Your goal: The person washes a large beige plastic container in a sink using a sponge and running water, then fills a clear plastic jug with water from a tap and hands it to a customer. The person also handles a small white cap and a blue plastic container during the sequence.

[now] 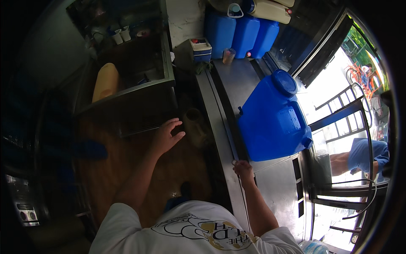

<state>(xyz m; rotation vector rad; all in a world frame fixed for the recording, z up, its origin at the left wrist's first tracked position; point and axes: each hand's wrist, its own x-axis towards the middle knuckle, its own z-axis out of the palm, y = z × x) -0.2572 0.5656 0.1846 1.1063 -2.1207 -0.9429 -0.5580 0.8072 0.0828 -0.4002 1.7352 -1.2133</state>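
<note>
My left hand (pixel 167 136) hangs in the air over the floor, fingers spread and holding nothing. Over the steel counter's near edge, my right hand (pixel 244 170) is closed in a pinch. A small pale round piece (pixel 234 162) shows at its fingertips; its kind is too small to tell. Just beyond that hand, a big blue jerrycan (pixel 270 122) with a wide blue screw cap (pixel 284 83) stands on the steel counter (pixel 275 182). A small spout or tap sticks out of its left side. Neither hand touches the jerrycan.
Several blue jerrycans (pixel 220 36) stand at the counter's far end, near a clear cup (pixel 229 56) and a blue-and-white box (pixel 201 50). A yellowish container (pixel 105 81) lies in the steel sink (pixel 169 70) at left. Outside the right opening is a person in blue (pixel 363 154).
</note>
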